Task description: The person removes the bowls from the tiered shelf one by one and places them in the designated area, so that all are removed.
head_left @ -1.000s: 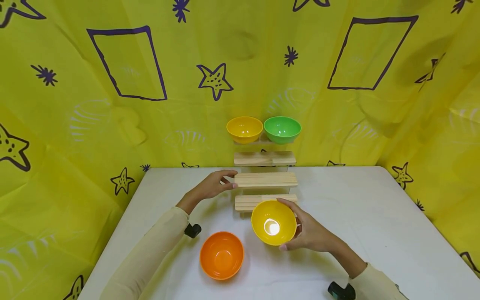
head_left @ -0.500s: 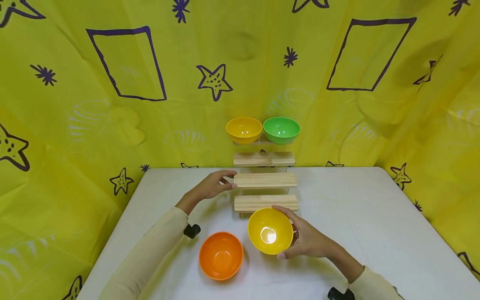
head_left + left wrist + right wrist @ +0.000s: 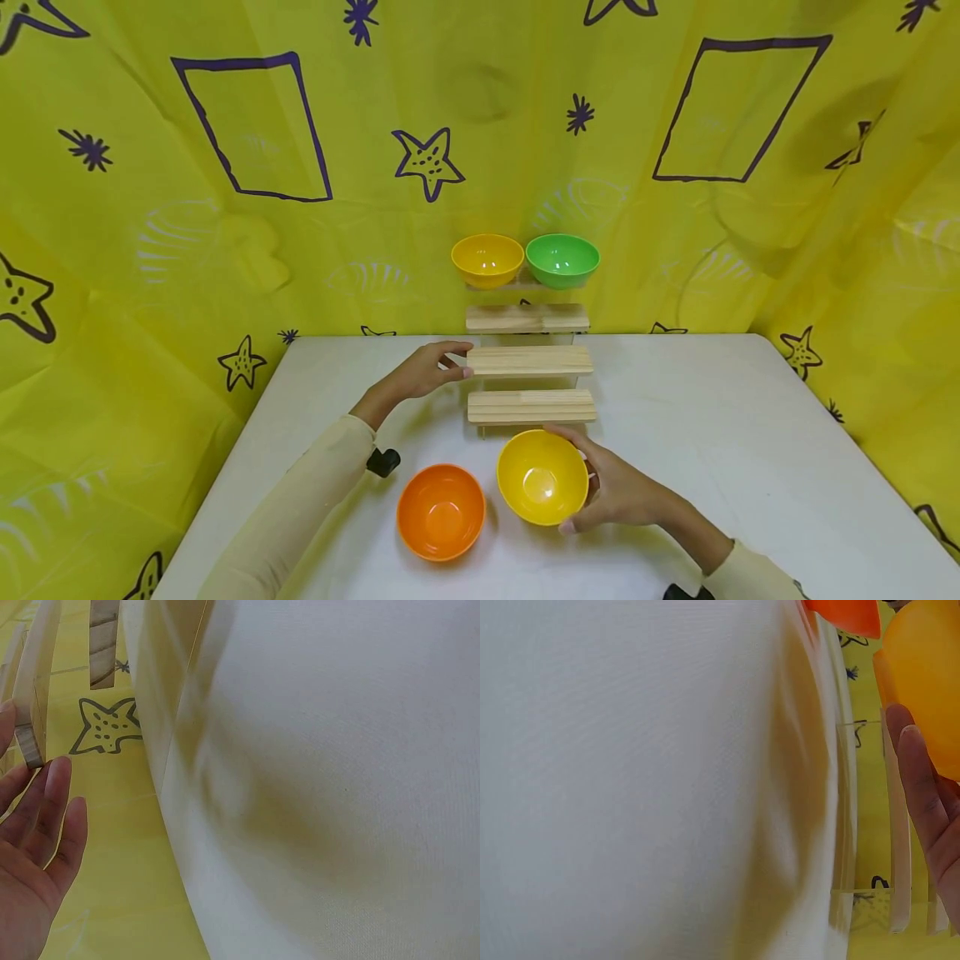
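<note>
My right hand [image 3: 615, 487] grips a yellow bowl [image 3: 542, 477] by its right side, in front of the stepped wooden stand; the bowl's opening is turned up toward the head camera. In the right wrist view the fingers [image 3: 922, 791] lie along the bowl's outer wall [image 3: 930, 682]. At the stand's left side, my left hand [image 3: 423, 371] pinches the end of a wooden shelf [image 3: 529, 360], the second from the front. The left wrist view shows the fingers around that shelf end [image 3: 30, 735]. An orange bowl [image 3: 441, 512] sits on the table, left of the yellow one.
On the stand's top shelf are another yellow bowl [image 3: 487, 260] and a green bowl [image 3: 562, 261], side by side. The lowest shelf [image 3: 531, 407] lies just beyond the held bowl. A yellow patterned curtain [image 3: 360, 250] surrounds the white table [image 3: 712, 417].
The right hand has drawn the yellow bowl toward the person, away from the lowest shelf, which now shows fully. The left hand keeps its place on the shelf.
</note>
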A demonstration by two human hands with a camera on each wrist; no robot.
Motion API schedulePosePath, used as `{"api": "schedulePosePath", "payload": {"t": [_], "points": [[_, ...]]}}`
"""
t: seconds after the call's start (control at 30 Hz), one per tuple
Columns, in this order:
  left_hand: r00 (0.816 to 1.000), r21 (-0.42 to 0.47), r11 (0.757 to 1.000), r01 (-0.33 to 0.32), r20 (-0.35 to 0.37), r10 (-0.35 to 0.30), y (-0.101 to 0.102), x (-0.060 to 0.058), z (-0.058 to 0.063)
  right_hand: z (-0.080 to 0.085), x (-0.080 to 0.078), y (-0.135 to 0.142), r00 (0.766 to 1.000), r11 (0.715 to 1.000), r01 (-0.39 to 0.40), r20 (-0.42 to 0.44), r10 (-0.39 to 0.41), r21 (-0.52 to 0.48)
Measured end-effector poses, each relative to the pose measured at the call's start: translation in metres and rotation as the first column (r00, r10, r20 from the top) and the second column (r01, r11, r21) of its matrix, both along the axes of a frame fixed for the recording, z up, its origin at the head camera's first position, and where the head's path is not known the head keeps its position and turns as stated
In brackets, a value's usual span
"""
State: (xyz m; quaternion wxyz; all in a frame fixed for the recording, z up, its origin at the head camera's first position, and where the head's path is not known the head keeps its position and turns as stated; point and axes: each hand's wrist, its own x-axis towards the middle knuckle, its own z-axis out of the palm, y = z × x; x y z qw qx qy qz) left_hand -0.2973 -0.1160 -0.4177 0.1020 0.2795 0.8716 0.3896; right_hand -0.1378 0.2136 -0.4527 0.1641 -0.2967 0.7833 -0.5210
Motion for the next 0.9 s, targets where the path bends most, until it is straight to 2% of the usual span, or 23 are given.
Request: {"api": "schedulePosePath", "payload": {"t": [0.27,0.5,0.9], "points": [[1.000,-0.004,1.000,0.004,-0.007,-0.004,-0.0014,0.0008,0.0006,-0.0030,0.0030,-0.0024,1.000,1.000,-0.012,0.028,0.011,0.028],[1.000,-0.002,1.000,0.007,0.000,-0.007,-0.0014,0.0015,0.0018,-0.0011,0.0038,-0.0055,0.996,0.999,-0.031,0.089,0.028,0.034],[1.000,-0.006,1.000,0.010,-0.002,-0.010,-0.0010,0.0010,0.0021,-0.0025,0.0042,-0.0076,0.987,0.994,-0.104,0.129,0.099,0.034]]}}
